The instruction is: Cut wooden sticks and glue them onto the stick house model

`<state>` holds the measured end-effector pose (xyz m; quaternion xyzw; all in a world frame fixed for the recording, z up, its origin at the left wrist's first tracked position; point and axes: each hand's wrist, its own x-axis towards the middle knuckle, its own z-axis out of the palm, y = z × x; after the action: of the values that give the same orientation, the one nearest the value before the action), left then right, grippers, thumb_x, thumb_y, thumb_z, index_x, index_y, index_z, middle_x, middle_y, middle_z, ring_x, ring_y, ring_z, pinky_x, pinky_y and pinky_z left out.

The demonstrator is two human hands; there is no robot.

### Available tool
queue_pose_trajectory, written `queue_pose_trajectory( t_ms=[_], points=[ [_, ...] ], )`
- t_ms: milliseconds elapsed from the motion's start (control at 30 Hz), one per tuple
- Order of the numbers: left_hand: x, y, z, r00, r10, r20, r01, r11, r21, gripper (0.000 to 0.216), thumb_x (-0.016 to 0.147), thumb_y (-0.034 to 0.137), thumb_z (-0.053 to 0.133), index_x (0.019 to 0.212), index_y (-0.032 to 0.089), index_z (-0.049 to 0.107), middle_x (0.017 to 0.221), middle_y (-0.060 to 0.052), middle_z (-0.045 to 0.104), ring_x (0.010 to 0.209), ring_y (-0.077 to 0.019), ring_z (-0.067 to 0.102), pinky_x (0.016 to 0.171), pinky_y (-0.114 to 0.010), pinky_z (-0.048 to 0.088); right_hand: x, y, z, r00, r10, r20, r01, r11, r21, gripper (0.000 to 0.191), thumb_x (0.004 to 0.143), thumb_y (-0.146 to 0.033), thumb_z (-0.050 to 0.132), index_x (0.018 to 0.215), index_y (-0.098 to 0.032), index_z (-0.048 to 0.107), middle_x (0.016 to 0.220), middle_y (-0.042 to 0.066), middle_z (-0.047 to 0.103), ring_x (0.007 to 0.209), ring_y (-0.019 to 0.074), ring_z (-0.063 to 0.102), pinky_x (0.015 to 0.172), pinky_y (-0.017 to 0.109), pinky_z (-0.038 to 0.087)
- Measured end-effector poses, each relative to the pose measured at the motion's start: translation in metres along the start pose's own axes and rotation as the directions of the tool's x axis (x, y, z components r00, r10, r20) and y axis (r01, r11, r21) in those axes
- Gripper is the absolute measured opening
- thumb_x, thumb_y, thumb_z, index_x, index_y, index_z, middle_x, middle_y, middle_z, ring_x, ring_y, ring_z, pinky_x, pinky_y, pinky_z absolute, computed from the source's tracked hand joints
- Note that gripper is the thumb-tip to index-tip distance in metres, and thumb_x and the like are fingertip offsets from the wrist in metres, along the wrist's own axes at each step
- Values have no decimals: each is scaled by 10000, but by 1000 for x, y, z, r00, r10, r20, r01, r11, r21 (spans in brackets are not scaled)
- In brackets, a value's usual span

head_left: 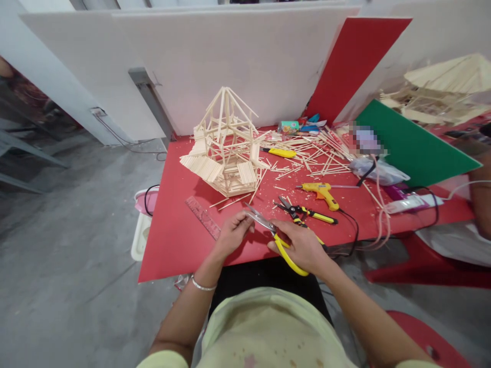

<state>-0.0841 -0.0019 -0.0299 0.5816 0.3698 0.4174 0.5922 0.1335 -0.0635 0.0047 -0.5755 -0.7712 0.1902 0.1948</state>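
My right hand [301, 245] is closed around a pair of yellow-handled scissors [288, 259], whose metal blades point up and to the left. My left hand [235, 231] is pinched closed at the blades; what its fingertips hold, if anything, is too small to make out. Just beyond the hands stands a pavilion-like model of thin wooden sticks [226, 148], with an open-framed pointed roof and slatted panels low on its sides. A clear ruler [202, 217] lies left of my left hand. Black-and-yellow pliers [295, 212] rest beyond my right hand.
On the red table [161, 250] lie a yellow glue gun [322, 193] with its cord, a yellow utility knife [282, 152] and many loose sticks [326, 166]. A green board [414, 145] leans at the right; another stick model [441, 92] and a person's arm [481, 189] are beyond it.
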Motion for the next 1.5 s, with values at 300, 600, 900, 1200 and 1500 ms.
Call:
queue_pose_trajectory(
  t_ms=[300, 600, 900, 1200, 1500],
  points=[
    [0, 10, -1, 999, 45, 2, -45, 994, 103, 346, 968, 369, 550, 693, 162, 588, 606, 24, 499, 556, -94, 424, 547, -216, 361, -2, 6, 12, 998, 20, -68, -18, 1000, 25, 437, 920, -530, 616, 1203, -201, 672, 898, 72, 775, 765, 214, 729, 696, 283, 496],
    [-1, -3, -1, 1000, 1, 10, -1, 1000, 0, 346, 977, 426, 538, 753, 166, 587, 641, 26, 512, 521, -80, 380, 507, -217, 316, -2, 6, 7, 999, -8, -38, 4, 996, -89, 524, 874, -533, 676, 1303, -239, 608, 1147, 91, 741, 970, 256, 720, 802, 331, 515],
    [-2, 1, -2, 1000, -18, 17, 17, 1000, 24, 375, 979, 462, 533, 742, 173, 562, 606, 30, 522, 501, -80, 440, 522, -215, 376, -2, 6, 13, 997, 14, -80, -18, 998, -57, 442, 916, -541, 617, 1217, -223, 676, 980, 70, 785, 829, 227, 747, 713, 291, 493],
    [3, 7, 3, 986, -49, -159, -23, 906, -422, 281, 848, 408, 756, 868, 188, 581, 832, -17, 700, 706, -113, 639, 680, -243, 536, -3, 12, 23, 961, 93, -262, -91, 996, 18, 450, 912, -496, 604, 1226, -177, 654, 925, 91, 780, 817, 243, 747, 743, 302, 524],
    [0, 4, 1, 954, -246, -170, 85, 769, -634, 320, 779, 358, 818, 910, 186, 582, 707, 33, 636, 579, -73, 598, 457, -143, 417, -10, -5, 22, 972, 103, -212, -98, 995, 32, 438, 907, -443, 588, 1270, -199, 595, 1061, 101, 754, 888, 236, 729, 789, 327, 545]
  ],
)
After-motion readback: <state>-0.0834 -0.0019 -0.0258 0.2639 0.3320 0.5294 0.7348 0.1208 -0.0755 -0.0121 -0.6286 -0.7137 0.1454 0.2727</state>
